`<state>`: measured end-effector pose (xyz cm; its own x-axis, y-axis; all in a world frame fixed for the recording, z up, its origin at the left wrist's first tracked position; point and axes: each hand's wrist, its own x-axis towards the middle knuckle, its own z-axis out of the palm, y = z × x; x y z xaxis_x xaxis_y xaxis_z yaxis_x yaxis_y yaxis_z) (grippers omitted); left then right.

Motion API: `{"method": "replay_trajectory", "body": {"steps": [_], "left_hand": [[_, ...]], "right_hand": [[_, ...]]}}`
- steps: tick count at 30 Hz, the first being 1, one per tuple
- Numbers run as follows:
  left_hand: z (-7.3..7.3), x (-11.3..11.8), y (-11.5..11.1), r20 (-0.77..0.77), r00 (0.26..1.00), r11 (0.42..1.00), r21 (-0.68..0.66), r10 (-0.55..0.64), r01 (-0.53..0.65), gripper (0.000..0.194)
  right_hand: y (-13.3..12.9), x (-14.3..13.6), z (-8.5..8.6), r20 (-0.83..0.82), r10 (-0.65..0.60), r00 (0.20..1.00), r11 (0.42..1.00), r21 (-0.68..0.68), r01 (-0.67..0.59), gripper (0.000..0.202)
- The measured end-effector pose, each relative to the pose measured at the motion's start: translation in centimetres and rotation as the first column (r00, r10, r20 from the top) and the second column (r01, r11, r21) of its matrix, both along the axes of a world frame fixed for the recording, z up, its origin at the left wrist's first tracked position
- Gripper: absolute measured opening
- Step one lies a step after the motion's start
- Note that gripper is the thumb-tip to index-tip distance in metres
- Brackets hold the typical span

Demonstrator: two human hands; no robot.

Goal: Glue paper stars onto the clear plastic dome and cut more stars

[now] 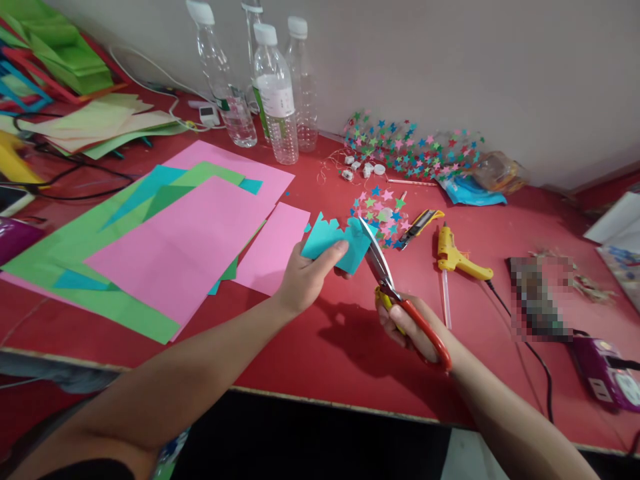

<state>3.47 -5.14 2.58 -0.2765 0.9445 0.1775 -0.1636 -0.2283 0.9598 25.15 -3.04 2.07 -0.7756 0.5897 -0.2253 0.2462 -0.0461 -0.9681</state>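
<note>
My left hand (311,270) pinches a small blue paper piece (325,239) with a jagged top edge, thumb on its front. In my right hand (407,323) are scissors (384,273) with one red and one yellow handle. Their blades are spread at the right end of the blue paper. Just behind the paper lies a pile of small paper stars (383,207) in pink, green, blue and red. A pink paper piece (275,250) is on the red table left of my left hand, beside large pink sheets (180,247) stacked with green and blue ones.
Several plastic bottles (277,100) stand at the wall. More stars (415,147) lie behind the pile. To the right are a utility knife (421,227), a yellow glue gun (463,260) with its cord, and a purple power strip (605,373). The table's front edge (340,408) runs below my arms.
</note>
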Motion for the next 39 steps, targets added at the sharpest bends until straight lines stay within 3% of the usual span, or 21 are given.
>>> {"method": "replay_trajectory", "body": {"steps": [3, 7, 14, 27, 35, 39], "left_hand": [[0.5, 0.0, -0.2, -0.047, 0.998, 0.999, -0.01, 0.04, -0.04, 0.03], [0.5, -0.6, -0.3, -0.113, 0.991, 0.997, 0.021, 0.07, -0.068, 0.031], [0.8, -1.5, -0.1, -0.246, 0.963, 0.994, 0.048, 0.106, -0.097, 0.036], [0.6, -1.3, 0.0, -0.204, 0.974, 0.994, 0.067, 0.101, -0.089, 0.036], [0.5, 0.3, -0.6, -0.12, 0.991, 0.996, -0.056, 0.066, -0.073, 0.037], [0.6, 1.1, -1.1, -0.106, 0.994, 0.993, -0.115, -0.012, 0.0, 0.04]], "right_hand": [[0.1, 0.1, 0.6, 0.008, 0.025, 1.0, 1.0, -0.016, -0.025, 0.054], [0.5, 0.3, 1.6, 0.076, 0.074, 0.994, 0.994, 0.072, -0.08, 0.052], [0.5, 0.0, 1.8, 0.159, 0.019, 0.987, 0.991, 0.127, -0.04, 0.056], [0.0, -0.3, 2.0, 0.181, -0.023, 0.983, 0.993, 0.116, 0.001, 0.055], [-0.8, -0.7, 0.8, 0.034, -0.055, 0.998, 0.998, -0.027, 0.056, 0.054], [-1.3, -0.9, 0.5, 0.003, -0.079, 0.997, 0.996, -0.043, 0.079, 0.055]]}}
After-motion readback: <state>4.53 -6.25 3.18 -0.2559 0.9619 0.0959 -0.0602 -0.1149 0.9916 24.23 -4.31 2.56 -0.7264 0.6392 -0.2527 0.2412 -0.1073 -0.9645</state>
